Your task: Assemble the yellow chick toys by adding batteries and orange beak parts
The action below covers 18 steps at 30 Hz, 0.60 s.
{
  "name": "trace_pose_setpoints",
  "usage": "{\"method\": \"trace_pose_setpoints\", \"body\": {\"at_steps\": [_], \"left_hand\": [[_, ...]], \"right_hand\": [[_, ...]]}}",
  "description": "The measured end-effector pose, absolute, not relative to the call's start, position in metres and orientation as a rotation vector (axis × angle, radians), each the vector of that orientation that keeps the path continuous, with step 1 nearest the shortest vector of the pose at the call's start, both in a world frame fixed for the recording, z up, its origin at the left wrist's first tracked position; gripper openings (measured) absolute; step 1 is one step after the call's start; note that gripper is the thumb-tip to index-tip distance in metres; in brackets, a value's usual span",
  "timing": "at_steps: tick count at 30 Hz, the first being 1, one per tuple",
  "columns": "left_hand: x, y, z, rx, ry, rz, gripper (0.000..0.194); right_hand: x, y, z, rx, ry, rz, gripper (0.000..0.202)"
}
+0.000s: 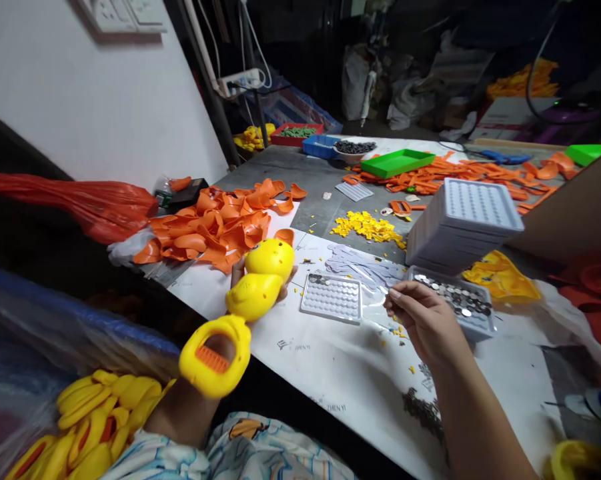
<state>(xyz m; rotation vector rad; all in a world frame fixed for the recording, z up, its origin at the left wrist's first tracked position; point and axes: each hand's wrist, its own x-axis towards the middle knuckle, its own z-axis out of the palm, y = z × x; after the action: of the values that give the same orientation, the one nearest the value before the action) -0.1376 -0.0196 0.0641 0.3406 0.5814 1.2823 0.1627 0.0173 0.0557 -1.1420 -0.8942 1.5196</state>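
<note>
My left hand (pixel 238 272) is closed from behind around a yellow duck-shaped plastic toy (pixel 255 293), its ring handle with an orange ridged grip tilted toward me. Most of that hand is hidden by the toy. My right hand (pixel 420 310) hovers over the white paper with thumb and fingers pinched together; what they hold, if anything, I cannot make out. Close beside it is a white tray (pixel 487 327) of loose silver button cells (pixel 453 297). Left of the right hand lies a white pocketed tray (pixel 333 310) with a few cells in its far left pockets.
Orange plastic parts (pixel 215 227) are heaped at left, with small yellow pieces (pixel 367 227) mid-table. White trays (pixel 440 220) stand in a tall stack. Small dark screws or similar bits (pixel 423 410) lie near my right forearm. Yellow shells (pixel 100 420) fill the lower left.
</note>
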Motion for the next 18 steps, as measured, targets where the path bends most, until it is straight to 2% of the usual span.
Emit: {"method": "trace_pose_setpoints", "body": {"at_steps": [3, 6, 8, 11, 18], "left_hand": [[-0.110, -0.037, 0.068, 0.355, 0.501, 1.034, 0.075], [-0.076, -0.044, 0.064, 0.375, 0.410, 0.823, 0.089], [-0.055, -0.040, 0.062, 0.387, 0.355, 0.711, 0.092], [-0.030, -0.022, 0.065, 0.406, 0.292, 0.626, 0.089], [-0.006, 0.014, 0.069, 0.552, 0.401, 0.726, 0.089]], "right_hand": [[0.158, 0.017, 0.050, -1.108, -0.890, 1.511, 0.062], [0.159, 0.016, 0.044, -0.858, -0.955, 1.653, 0.085], [0.164, 0.014, 0.043, -0.655, -0.995, 1.765, 0.095], [0.172, 0.012, 0.049, -0.568, -0.982, 1.750, 0.092], [0.180, 0.022, 0.065, -0.664, -0.649, 1.384, 0.067]]}}
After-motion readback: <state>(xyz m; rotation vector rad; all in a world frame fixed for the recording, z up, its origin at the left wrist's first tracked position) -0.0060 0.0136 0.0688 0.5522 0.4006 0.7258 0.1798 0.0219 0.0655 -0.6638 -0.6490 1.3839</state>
